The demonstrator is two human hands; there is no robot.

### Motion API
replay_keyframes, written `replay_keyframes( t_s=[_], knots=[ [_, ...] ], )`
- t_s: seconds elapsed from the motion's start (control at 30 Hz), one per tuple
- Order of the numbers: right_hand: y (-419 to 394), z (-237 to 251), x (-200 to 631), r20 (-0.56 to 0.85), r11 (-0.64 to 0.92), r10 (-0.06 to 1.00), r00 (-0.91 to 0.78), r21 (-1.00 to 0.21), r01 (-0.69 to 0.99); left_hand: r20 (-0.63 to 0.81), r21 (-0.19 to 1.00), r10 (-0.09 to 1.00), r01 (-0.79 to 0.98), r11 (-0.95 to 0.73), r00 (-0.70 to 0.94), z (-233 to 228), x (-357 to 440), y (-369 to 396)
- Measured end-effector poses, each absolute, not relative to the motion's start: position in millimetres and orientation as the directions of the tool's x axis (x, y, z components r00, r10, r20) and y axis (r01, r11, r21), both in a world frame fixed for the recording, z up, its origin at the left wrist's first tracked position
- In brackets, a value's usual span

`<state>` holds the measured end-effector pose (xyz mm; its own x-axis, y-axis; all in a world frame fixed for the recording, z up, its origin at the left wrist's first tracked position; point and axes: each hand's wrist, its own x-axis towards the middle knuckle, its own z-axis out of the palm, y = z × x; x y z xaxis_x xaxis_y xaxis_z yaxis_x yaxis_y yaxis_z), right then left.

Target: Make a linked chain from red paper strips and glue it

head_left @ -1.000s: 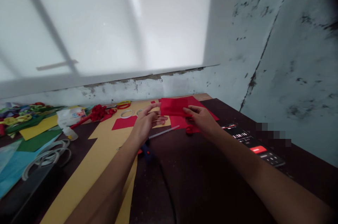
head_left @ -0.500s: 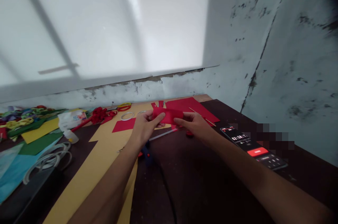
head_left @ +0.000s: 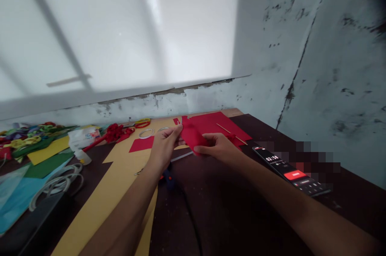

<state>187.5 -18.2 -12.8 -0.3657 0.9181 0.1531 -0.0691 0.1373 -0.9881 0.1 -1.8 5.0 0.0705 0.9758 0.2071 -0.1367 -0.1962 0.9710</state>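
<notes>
Both of my hands hold one small piece of red paper (head_left: 191, 136) above the dark table (head_left: 229, 207). My left hand (head_left: 164, 146) pinches its left upper edge. My right hand (head_left: 217, 146) grips its lower right corner from below. The piece is folded or bent and tilts down to the right. Behind it lies a larger red sheet (head_left: 220, 123) flat on the table, with a thin stick across it. Another small red piece (head_left: 141, 144) lies left of my left hand on a yellow sheet (head_left: 111, 183).
A phone (head_left: 291, 171) showing a timer lies at the right. A blue-handled tool (head_left: 168, 175) lies under my left wrist. At the left are coloured paper sheets (head_left: 36, 159), white rings (head_left: 57, 179), a glue bottle (head_left: 81, 155), red decorations (head_left: 113, 131) and scissors (head_left: 141, 122). Walls close the back and right.
The red piece was held up flat and wide a second ago. Now it is bent narrower and lower between my hands, which have moved closer together.
</notes>
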Motion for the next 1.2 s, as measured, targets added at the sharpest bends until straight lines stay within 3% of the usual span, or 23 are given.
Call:
replay_keyframes(
  t_s=[0.17,0.6,0.87,0.97,1.07,1.2],
  knots=[
    [-16,-17,187,0.161,0.164,0.857,-0.489,-0.986,-0.036,0.255,0.965,0.957,-0.096,-0.244,0.135,6,2,-5],
    [-12,-18,188,0.217,0.224,0.901,-0.376,-0.974,-0.027,0.234,0.965,0.958,0.084,-0.250,0.165,9,0,-5],
    [-13,-17,187,0.167,0.172,0.958,-0.232,-0.985,0.005,0.140,0.989,0.981,0.025,-0.145,0.131,6,5,-6],
    [-12,-13,189,0.188,0.188,0.957,-0.221,-0.982,-0.021,0.163,0.983,0.963,0.052,-0.178,0.216,5,2,-5],
    [-10,-10,195,0.269,0.268,0.948,-0.170,-0.963,-0.026,0.121,0.952,0.912,0.213,-0.218,0.391,9,-1,-9],
    [-8,-9,202,0.299,0.323,0.936,-0.184,-0.939,0.120,0.089,0.923,0.914,0.312,-0.225,0.395,13,-3,-12]
  ],
)
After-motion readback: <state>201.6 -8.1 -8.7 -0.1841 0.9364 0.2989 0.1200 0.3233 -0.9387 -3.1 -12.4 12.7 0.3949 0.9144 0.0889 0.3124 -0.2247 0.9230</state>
